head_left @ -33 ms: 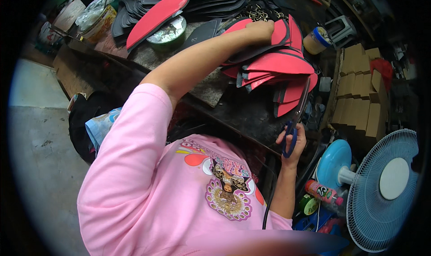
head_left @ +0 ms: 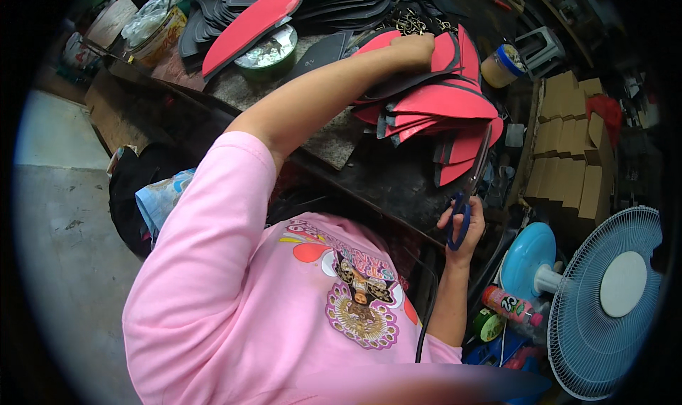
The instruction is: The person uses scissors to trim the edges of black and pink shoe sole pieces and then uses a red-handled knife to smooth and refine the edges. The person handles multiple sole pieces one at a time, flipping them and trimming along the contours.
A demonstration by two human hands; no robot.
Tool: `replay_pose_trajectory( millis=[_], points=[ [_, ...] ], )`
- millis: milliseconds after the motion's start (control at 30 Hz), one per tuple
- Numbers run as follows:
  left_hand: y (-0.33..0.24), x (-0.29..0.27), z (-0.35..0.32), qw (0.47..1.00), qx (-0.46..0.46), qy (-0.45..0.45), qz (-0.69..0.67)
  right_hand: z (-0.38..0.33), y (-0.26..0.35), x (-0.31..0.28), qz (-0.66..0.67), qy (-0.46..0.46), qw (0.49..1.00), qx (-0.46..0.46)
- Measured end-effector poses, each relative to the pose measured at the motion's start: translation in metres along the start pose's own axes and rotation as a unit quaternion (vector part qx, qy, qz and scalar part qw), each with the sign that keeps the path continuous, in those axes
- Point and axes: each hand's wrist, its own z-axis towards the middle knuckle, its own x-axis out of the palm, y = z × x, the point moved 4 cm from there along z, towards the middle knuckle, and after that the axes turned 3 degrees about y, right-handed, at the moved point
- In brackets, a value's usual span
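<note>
My left hand (head_left: 415, 48) is closed at the upper side of a fanned pile of pinkish-red curved pieces (head_left: 444, 101) with black edges. Its fingertips are hidden, but the fist seems to grip pieces of the pile. Scissors (head_left: 460, 217) with blue handles are in my right hand (head_left: 470, 229), fingers in the loops. Their blades point up and away, alongside the pile's right end; whether they touch a piece I cannot tell. One more red curved piece (head_left: 250, 30) lies across a round tub (head_left: 273, 53) at the far left.
Dark curved pieces (head_left: 334, 4) are stacked at the back of the dark table (head_left: 383, 185). Metal chain (head_left: 412, 23) lies behind the pile. To the right stand a blue-lidded jar (head_left: 504, 66), cardboard boxes (head_left: 561, 142), a fan (head_left: 604, 291) and a bottle (head_left: 508, 302).
</note>
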Motion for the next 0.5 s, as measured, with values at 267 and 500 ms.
replay_pose_trajectory(
  millis=[267, 500],
  points=[
    [-0.004, -0.035, 0.015, 0.976, 0.015, -0.056, -0.211, 0.007, -0.001, 0.001, 0.002, 0.006, 1.000, -0.010],
    [-0.031, -0.133, -0.061, 0.862, 0.270, -0.406, -0.139, 0.007, 0.002, 0.002, -0.019, -0.006, 0.999, -0.043]
  ],
)
